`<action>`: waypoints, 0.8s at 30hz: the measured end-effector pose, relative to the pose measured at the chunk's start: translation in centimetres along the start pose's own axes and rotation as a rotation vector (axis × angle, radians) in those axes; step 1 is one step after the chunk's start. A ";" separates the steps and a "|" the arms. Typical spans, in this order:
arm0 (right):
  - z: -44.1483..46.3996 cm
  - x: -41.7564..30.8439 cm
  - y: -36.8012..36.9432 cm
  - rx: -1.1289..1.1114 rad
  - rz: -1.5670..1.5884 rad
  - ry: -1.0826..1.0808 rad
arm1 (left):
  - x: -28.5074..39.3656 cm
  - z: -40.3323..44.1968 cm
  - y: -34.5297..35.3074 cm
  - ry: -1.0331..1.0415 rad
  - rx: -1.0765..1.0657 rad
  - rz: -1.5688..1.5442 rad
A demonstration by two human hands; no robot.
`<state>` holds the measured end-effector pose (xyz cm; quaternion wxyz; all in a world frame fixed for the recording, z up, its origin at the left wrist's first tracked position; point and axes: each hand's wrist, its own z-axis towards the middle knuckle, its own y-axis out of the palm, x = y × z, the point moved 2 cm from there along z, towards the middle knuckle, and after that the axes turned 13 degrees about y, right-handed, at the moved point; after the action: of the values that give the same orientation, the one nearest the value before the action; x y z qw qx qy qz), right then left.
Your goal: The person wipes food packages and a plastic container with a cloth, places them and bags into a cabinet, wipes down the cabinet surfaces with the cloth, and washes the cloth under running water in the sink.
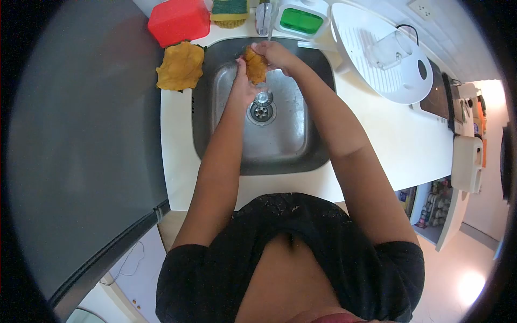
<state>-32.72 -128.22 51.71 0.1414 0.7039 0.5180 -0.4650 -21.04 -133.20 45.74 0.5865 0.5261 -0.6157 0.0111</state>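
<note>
Over the back part of the metal sink (291, 140), a folded orange-yellow cloth (256, 65) is held between both hands. My left hand (244, 86) grips its lower left side, with the fingers partly hidden. My right hand (276, 56) has its fingers closed on the upper right edge. Water from the faucet (269, 21) runs down at the cloth. Below the hands are the drain (262, 113) and a shiny round piece (263, 98) just above it. Another orange-yellow cloth (180, 65) lies spread on the counter's left edge.
Along the back stand a red container (179, 21), a green and yellow sponge (230, 12) and a white bottle with green liquid (301, 20). A white drying rack (371, 64) with a clear jug (392, 49) stands right of the sink. An open drawer (433, 210) is at the lower right.
</note>
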 end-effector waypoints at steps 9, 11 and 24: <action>0.0 -3.0 -2.3 0.247 -0.547 -0.220 | -1.1 4.9 -1.8 0.211 0.063 0.015; -0.1 -3.5 -2.4 0.158 -0.445 -0.257 | -0.3 4.6 -1.3 0.259 0.132 0.184; -1.1 -5.0 -3.0 0.208 -0.133 -0.006 | -0.6 8.5 1.1 0.595 -0.510 0.736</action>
<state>-34.95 -129.19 57.13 0.0380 0.6776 0.5119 -0.5267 -27.94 -137.71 43.32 0.8021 0.0907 -0.5498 0.2146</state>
